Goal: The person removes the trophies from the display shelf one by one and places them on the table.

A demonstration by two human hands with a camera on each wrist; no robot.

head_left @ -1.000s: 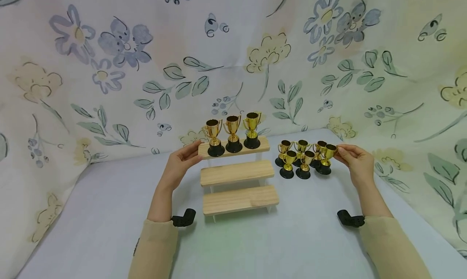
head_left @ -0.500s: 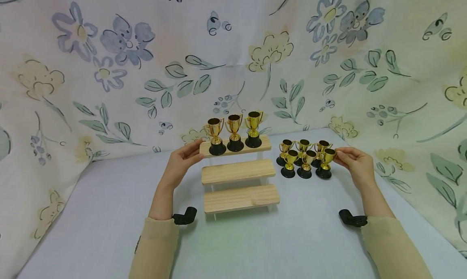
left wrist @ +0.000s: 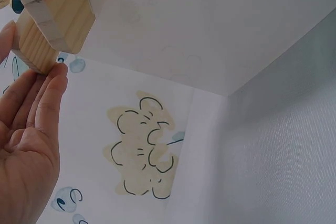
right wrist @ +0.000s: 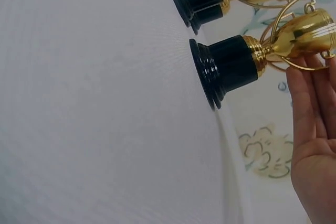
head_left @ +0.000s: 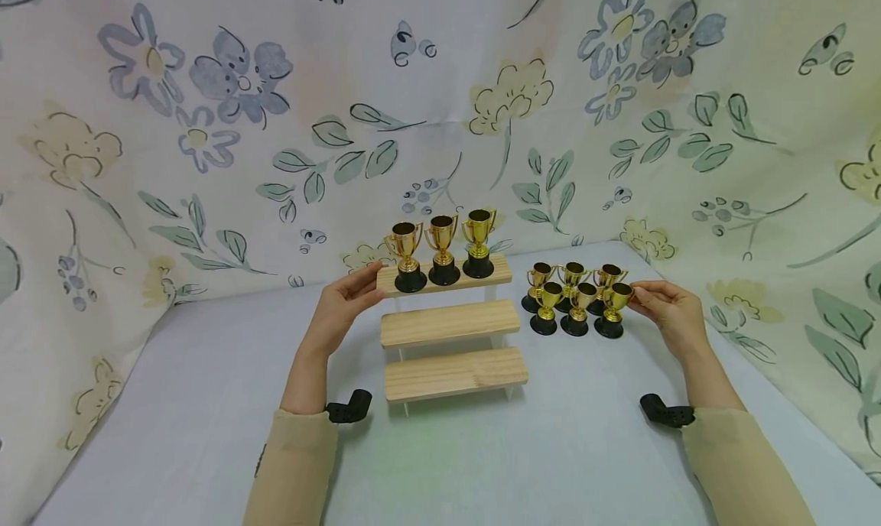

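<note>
A three-tier display stand (head_left: pixel 450 323) has pale wooden boards on clear supports. At the left end of its top board, my left hand (head_left: pixel 336 312) pinches the wood between thumb and fingers; in the left wrist view the fingers (left wrist: pixel 47 98) reach along the board's end (left wrist: pixel 34 45). Three gold trophy cups (head_left: pixel 443 251) with black bases stand upright in a row on that top board. To the right, my right hand (head_left: pixel 669 312) pinches the handle of a gold trophy cup (head_left: pixel 611 312) by its rim. That trophy's black base (right wrist: pixel 231 64) is upright, low at the white tabletop.
Several more trophy cups (head_left: pixel 547 304) stand close together in two rows, just left of the gripped one. The middle and lower boards (head_left: pixel 454 373) bear nothing. A floral cloth (head_left: pixel 440 90) hangs behind the table (head_left: pixel 482 465).
The trophy in my right hand has come down from a slight tilt to upright at the right end of the front row, shifting slightly left. My left hand stays on the stand.
</note>
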